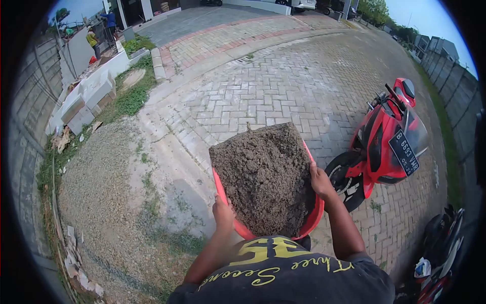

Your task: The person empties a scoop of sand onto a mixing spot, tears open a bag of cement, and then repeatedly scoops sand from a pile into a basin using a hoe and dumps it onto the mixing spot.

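Observation:
A red scoop-shaped tray [315, 218], heaped with wet grey-brown mortar [266, 177], is held up against the front of my dark shirt. My left hand [223, 213] grips its left rim, fingers curled around the edge. On the opposite side, my right hand [321, 180] is closed on the right rim. The mortar hides most of the tray's inside and reaches its far edge.
To the right a red motorcycle [385, 137] stands close to my right arm, with another motorcycle [440, 243] behind it. Gravel [101, 202] covers the ground at left, near pale blocks [96, 91]. Paving [243, 101] stretches ahead; two people [92, 40] are at far left.

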`<state>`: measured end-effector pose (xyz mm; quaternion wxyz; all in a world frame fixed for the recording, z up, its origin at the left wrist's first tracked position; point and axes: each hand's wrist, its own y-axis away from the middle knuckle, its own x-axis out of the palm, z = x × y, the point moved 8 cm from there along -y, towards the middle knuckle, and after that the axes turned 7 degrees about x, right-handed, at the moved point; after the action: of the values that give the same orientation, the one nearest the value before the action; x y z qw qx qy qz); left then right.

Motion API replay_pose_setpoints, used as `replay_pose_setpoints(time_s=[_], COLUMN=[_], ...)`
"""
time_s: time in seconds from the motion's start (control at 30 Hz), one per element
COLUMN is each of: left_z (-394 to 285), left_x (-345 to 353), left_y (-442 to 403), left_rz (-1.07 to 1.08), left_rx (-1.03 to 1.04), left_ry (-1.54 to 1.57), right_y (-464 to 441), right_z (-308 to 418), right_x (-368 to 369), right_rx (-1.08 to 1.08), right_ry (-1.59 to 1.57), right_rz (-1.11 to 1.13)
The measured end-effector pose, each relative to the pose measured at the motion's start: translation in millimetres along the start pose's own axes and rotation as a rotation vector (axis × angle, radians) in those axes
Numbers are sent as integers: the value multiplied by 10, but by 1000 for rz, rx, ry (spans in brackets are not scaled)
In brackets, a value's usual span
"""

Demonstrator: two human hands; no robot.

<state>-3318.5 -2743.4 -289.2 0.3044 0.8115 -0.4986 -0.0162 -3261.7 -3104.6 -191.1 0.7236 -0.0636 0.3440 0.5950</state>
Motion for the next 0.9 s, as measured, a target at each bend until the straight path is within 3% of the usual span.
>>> replay_pose_setpoints(time_s=[0.07, 0.23, 0.33, 0.43, 0.53, 0.57, 0.67, 0.77, 0.9], left_z=[-344, -1197, -1678, -2175, -2700, -2867, -3684, -4402, -5143], left_x=[364, 894, 1164, 1283, 1449, 1441, 1597, 1713, 1830], left_y=[-656, -2104, -3075, -4281, -5721, -6202, -7072, -8144, -9685], left_rz=[-32, -103, -151, -182, -188, -184, -205, -195, -289], left_rx=[30, 9, 26, 86, 153, 272, 186, 247, 317], left_ry=[42, 45, 64, 44, -3, -152, -335, -441, -218], right_y=[-795, -2718, -3761, -4749, -5798, -6122, -7235, -8077, -9610], right_z=[706, 1806, 2519, 3302, 4127, 4359, 4921, 5883, 6943], right_x=[66, 643, 1127, 1758, 2332, 2524, 3068, 3590, 4523], right_rx=[-112, -160, -79, -143, -183, -144, -117, -80, -186], right_ry=[77, 4, 73, 19, 158, 141, 112, 88, 88], right_rz=[-93, 70, 139, 197, 84, 110, 173, 210, 245])
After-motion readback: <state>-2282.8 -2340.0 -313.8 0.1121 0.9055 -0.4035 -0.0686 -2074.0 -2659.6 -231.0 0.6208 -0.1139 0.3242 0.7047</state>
